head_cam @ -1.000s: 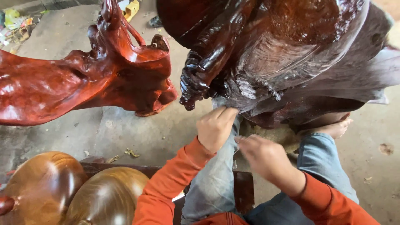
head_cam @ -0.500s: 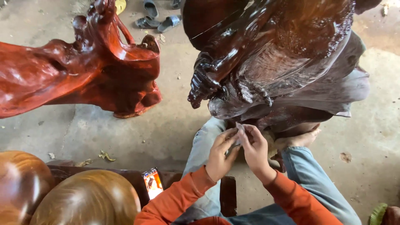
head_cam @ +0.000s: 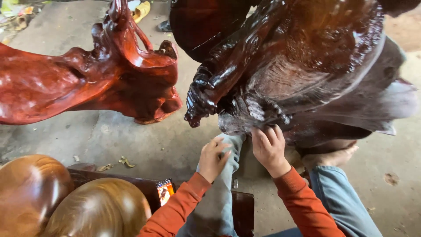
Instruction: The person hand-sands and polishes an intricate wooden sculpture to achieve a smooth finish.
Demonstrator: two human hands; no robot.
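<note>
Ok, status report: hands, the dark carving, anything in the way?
Right hand gripping dark carving's lower edge. Left hand resting on jeans knee, empty. Red carving stands apart, left.

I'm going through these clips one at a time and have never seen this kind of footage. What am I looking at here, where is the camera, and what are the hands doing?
There is no machine here. The camera sits on a person's head and looks down, so the orange sleeves and jeans-clad legs at the bottom belong to the wearer. The right hand has its fingers up against the lower edge of a large, dark, glossy wooden carving. The left hand rests on the left knee just below that edge; I cannot tell whether it holds anything. To the left stands a red carved wooden piece on the concrete floor. At bottom left are two rounded polished wooden forms, with a phone lying beside them.
</note>
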